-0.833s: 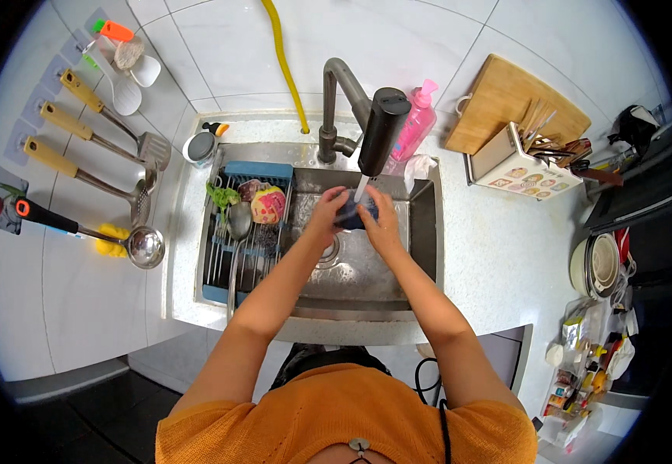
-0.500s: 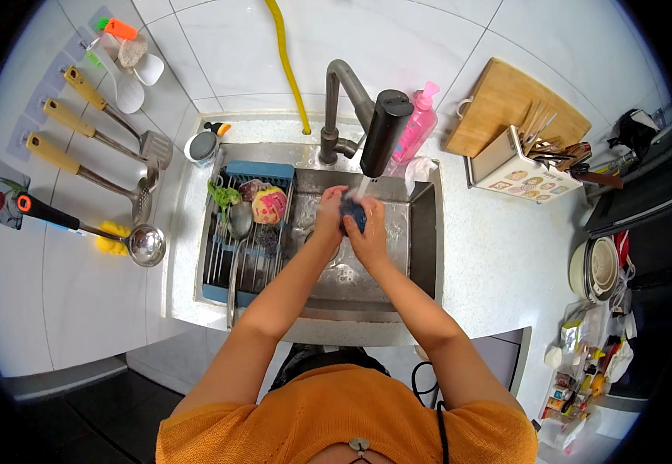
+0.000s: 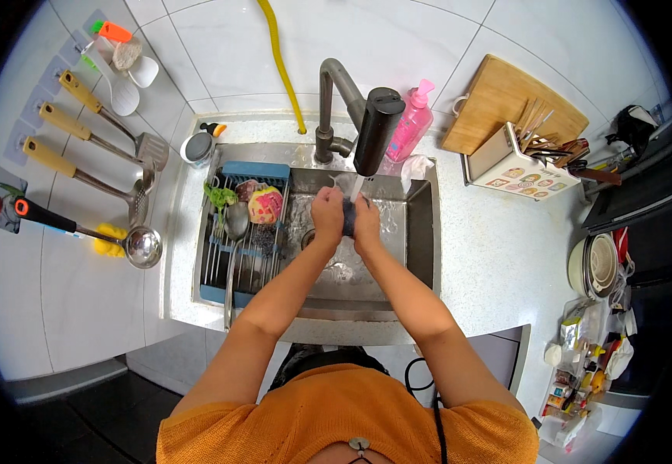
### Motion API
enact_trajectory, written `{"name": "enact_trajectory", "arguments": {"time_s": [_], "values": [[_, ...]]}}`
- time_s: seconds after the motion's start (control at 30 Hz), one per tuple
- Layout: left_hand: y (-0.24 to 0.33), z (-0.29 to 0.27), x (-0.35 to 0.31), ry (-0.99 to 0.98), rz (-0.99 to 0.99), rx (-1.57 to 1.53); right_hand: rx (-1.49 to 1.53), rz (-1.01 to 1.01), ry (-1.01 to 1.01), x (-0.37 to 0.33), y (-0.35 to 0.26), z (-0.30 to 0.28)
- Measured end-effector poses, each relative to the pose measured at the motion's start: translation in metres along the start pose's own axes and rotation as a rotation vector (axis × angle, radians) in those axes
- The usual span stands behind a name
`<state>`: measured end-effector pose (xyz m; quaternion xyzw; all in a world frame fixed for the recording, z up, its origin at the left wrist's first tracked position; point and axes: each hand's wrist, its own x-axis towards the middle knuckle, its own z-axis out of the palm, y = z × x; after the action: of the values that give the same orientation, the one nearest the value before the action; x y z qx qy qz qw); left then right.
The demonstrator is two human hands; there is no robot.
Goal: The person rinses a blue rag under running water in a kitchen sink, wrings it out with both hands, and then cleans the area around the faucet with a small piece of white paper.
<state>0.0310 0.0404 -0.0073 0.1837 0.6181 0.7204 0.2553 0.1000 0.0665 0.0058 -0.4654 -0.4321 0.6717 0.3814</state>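
Over the sink basin (image 3: 386, 291), my left hand (image 3: 327, 214) and my right hand (image 3: 366, 225) are closed on a dark blue-grey cloth (image 3: 349, 220), one at each side of it. The cloth looks wet and bunched; its exact kind is hard to make out. Water runs onto it from the black head of the faucet (image 3: 377, 131) just above. My fingertips are partly hidden behind the fists and the stream.
Left of the basin, a blue drying rack (image 3: 255, 168) holds greens, a pink-and-yellow sponge-like item (image 3: 265, 206) and a long spoon (image 3: 236, 224). A pink pump bottle (image 3: 411, 131) stands behind the sink. Ladles and turners hang on the left wall; a utensil holder (image 3: 521, 164) is right.
My hands have turned and closed more into fists around the cloth, which is now narrower between them. The view has shifted slightly; water keeps running.
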Motion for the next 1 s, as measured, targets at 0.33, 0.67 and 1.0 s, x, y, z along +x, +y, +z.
{"name": "enact_trajectory", "arguments": {"time_s": [0.33, 0.67, 1.0], "values": [[0.014, -0.027, -0.014, -0.246, 0.388, 0.337, 0.045, 0.366, -0.163, 0.008, -0.015, -0.03], [0.031, -0.038, 0.011, -0.436, -0.883, -0.429, -0.615, -0.77, -0.341, -0.01, -0.036, -0.033], [-0.014, -0.022, 0.013, -0.647, -0.748, -0.637, -0.847, -1.014, -0.185, -0.019, -0.033, -0.033]]}}
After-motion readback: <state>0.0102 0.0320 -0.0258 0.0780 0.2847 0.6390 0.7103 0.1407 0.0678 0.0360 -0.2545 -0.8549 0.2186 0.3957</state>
